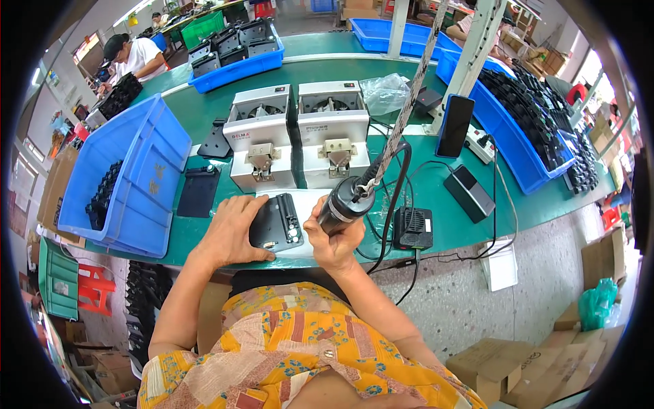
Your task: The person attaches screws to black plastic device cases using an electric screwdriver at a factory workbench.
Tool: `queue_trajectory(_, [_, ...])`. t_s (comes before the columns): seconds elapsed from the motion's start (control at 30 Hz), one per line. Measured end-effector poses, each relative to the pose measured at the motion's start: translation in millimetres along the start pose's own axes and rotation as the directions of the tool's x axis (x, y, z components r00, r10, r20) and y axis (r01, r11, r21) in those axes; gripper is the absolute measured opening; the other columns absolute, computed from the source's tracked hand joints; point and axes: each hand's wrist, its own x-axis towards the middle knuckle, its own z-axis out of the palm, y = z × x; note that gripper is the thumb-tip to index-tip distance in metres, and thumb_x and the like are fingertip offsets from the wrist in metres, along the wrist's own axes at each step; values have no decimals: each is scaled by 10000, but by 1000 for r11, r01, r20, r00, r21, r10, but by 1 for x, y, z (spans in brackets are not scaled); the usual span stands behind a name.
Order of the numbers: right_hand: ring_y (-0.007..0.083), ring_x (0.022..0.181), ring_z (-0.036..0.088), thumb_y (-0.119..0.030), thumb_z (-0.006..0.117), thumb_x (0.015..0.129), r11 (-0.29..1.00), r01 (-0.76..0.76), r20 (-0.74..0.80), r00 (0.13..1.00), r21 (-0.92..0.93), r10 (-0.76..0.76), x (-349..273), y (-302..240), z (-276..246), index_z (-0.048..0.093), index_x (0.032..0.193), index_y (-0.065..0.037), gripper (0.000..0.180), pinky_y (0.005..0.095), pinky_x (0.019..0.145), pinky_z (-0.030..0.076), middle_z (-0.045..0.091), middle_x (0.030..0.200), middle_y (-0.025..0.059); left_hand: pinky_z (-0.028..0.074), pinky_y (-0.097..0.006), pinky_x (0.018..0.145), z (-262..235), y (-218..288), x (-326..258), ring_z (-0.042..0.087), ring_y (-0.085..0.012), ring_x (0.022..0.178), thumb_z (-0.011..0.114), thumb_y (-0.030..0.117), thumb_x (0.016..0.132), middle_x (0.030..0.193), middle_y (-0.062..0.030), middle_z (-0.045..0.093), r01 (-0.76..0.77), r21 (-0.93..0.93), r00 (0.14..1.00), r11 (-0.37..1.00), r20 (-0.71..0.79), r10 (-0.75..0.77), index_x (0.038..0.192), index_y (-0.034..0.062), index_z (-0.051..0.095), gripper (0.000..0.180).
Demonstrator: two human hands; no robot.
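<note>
My left hand (pixel 230 230) grips a flat black plastic part (pixel 274 228) by its left side, fingers at the far edge and thumb at the near edge. The part lies on a white pad at the bench's front, with a raised strip and small fittings along its right side. In my right hand (pixel 338 244) is a black corded electric screwdriver (pixel 347 200), hanging from a pale strap. Its tip is hidden from view, near the part's right side. Behind the part stand two silver screw feeders (pixel 261 129) (pixel 332 131), side by side.
On the left are a tall blue bin (pixel 129 177) and black plates (pixel 198 191). To the right sit a dark power box (pixel 413 228), a black box (pixel 469 193), a phone (pixel 455 126) and cables. Blue trays (pixel 235 71) (pixel 507 129) hold black parts. A co-worker (pixel 133 58) sits beyond, at left.
</note>
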Motion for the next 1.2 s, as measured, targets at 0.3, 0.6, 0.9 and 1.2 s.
queue_trajectory(0.3, [137,720,593,-112,784,852,969,-196,-23,979,151,202,-9,-24,6,487,1150,17,441,255,638,504,593,898,84,426,-460,981,-28,-7,-30,539,-382,1102,895,365,501,1141,-183,579,-55,-32,998,998,-15,55,1367,21,497,1013])
queue_trajectory(0.6, [165,660,553,-306,702,899,985,-122,-124,983,121,137,15,-25,6,518,1014,-11,367,295,609,502,558,823,87,460,-447,972,-66,-20,-54,583,-389,1139,878,255,483,1258,-199,609,28,46,774,999,-634,8,1351,-4,527,971])
queue_trajectory(0.9, [189,696,544,-379,768,857,964,-181,-88,976,194,201,8,-18,18,514,1096,15,527,289,618,488,543,848,99,463,-445,984,-74,-28,-98,605,-380,1130,894,279,475,1229,-192,634,372,185,619,910,-780,-94,1343,6,564,968])
queue_trajectory(1.2, [222,814,501,-319,689,951,958,-204,-18,977,204,212,20,-16,-10,503,1146,20,433,346,688,434,542,906,119,429,-464,890,-5,-19,-145,569,-369,1040,880,367,453,1162,-189,579,129,-239,657,962,-706,-263,1259,-13,547,951])
